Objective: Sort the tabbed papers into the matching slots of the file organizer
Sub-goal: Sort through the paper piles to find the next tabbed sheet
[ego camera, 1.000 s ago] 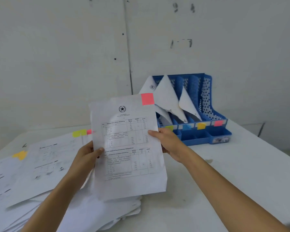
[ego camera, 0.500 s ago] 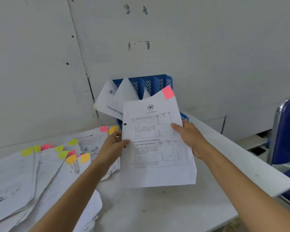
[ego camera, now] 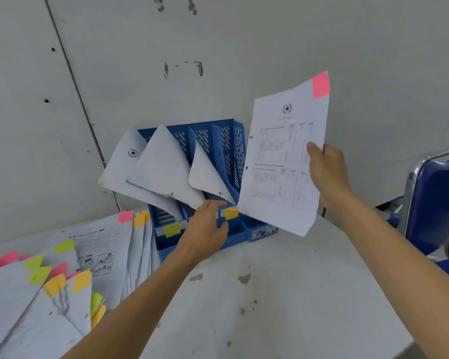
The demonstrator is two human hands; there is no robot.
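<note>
Pale grey wall panels (ego camera: pixel 244 35) with scuffs and a dark seam stand behind a white table (ego camera: pixel 283 294) whose top is chipped and stained. At the far edge of the table, against the wall, sits the blue plastic file organizer (ego camera: pixel 228 141). It has tall perforated dividers and a low front tray. Its three left slots each hold filed papers (ego camera: pixel 163 167), thin white sheets that flop over to the left in curved, pointed folds. The right slot is partly hidden. On the front strip are a yellow-green label (ego camera: pixel 171 229) to the left and an orange label (ego camera: pixel 230 213) further right.

The right hand (ego camera: pixel 327 174) pinches the pink-tabbed sheet (ego camera: pixel 278 177) by its right edge, with the thumb on the printed face. It holds the sheet in the air just right of the organizer, overlapping the organizer's right side. The sheet is a flat rectangle printed with tables and a star emblem. Its long axis stands nearly upright, leaning a little to the right, and its pink tab (ego camera: pixel 320 85) is at the top right corner.

The left hand (ego camera: pixel 205 229) grips nothing. Its fingers are stretched out and touch the organizer's front rim between the two labels.

Loose papers (ego camera: pixel 36 294) with pink, yellow-green and orange tabs lie fanned out on the near left. A blue chair (ego camera: pixel 436 203) with a metal frame stands at the right.
</note>
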